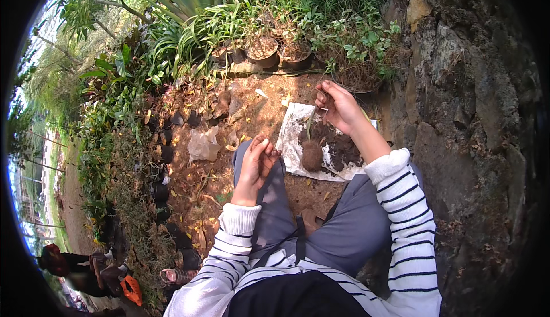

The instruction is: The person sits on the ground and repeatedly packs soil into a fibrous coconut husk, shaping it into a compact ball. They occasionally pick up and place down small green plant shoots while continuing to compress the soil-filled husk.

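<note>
My left hand (258, 162) is raised above my knee with its fingers curled and the thumb against them; whether it holds something small cannot be told. My right hand (337, 104) is up over the far side of a white sheet (290, 145), fingers bent together, with a thin pale thing showing near them. On the sheet lie a round brown fibrous root ball (312, 157) with a green stem (309, 124) rising from it, and a heap of dark soil (343, 151) to its right. Neither hand touches the root ball.
A crumpled translucent plastic bag (203, 144) lies on leaf-strewn ground at left. Potted plants (263, 51) line the far edge, and small black pots (161, 191) the left side. A rock wall (464, 145) rises at right. Another person (86, 269) is at lower left.
</note>
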{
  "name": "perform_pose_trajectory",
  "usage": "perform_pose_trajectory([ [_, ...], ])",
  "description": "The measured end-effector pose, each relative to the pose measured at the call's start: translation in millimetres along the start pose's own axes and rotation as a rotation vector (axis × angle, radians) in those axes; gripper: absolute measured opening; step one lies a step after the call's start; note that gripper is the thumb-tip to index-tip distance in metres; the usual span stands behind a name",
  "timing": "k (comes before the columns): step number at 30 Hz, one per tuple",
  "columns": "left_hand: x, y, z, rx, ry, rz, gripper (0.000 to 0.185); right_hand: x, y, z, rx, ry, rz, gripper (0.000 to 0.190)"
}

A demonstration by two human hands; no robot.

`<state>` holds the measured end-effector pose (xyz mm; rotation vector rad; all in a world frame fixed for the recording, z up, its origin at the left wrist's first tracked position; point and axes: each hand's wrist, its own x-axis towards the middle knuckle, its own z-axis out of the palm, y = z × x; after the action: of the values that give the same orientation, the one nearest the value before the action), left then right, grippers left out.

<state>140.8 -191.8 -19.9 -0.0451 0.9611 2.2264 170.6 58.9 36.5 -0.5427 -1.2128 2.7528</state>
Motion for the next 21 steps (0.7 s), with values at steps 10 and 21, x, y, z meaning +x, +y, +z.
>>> perform_pose_trajectory([
  [10, -7, 23, -27, -0.051, 0.026, 0.087, 0.006, -7, -25, -16, -0.559, 0.134, -0.023, 0.021],
  [21, -24, 47, -5, -0.102, 0.005, 0.143, 0.006, 26, -153, -38, -2.398, 1.327, -0.917, 0.042],
])
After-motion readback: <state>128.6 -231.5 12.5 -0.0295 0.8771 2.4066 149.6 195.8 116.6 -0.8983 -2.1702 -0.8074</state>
